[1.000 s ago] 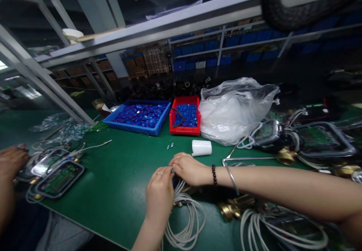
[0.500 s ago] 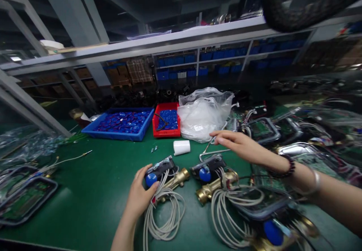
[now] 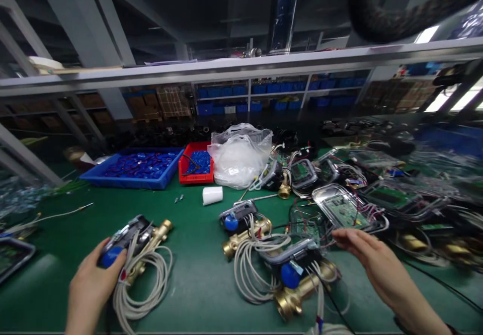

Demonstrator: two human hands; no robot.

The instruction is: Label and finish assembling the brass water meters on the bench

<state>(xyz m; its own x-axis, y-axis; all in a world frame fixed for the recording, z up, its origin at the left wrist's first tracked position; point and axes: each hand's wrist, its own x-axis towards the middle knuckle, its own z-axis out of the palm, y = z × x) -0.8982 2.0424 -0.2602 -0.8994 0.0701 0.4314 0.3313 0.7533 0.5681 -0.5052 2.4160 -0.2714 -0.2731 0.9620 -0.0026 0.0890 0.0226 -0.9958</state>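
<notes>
My left hand (image 3: 92, 279) is wrapped around the black housing of a brass meter (image 3: 138, 244), with fingers and thumb on either side of a blue round disc. Its grey cable coil hangs in front. My right hand (image 3: 372, 259) has its fingers stretched out and holds nothing; it is at the right of a second brass meter (image 3: 302, 289) with a clear-lidded housing. Another brass meter (image 3: 245, 237) with a blue disc and coiled grey cable lies between the hands. Above the right fingertips sits a clear-framed circuit board housing (image 3: 343, 206).
Along the back are a blue tray (image 3: 160, 180) of blue discs, a red bin (image 3: 196, 178) of small blue parts and a plastic bag (image 3: 239, 161). A white cylinder (image 3: 213, 195) lies in front. Wired housings crowd the right. A shelf beam (image 3: 226, 71) crosses above.
My left hand and its meter have moved left, farther from the neighbouring meter. My right hand has moved from beside the plastic bag toward the right front. The view has turned right.
</notes>
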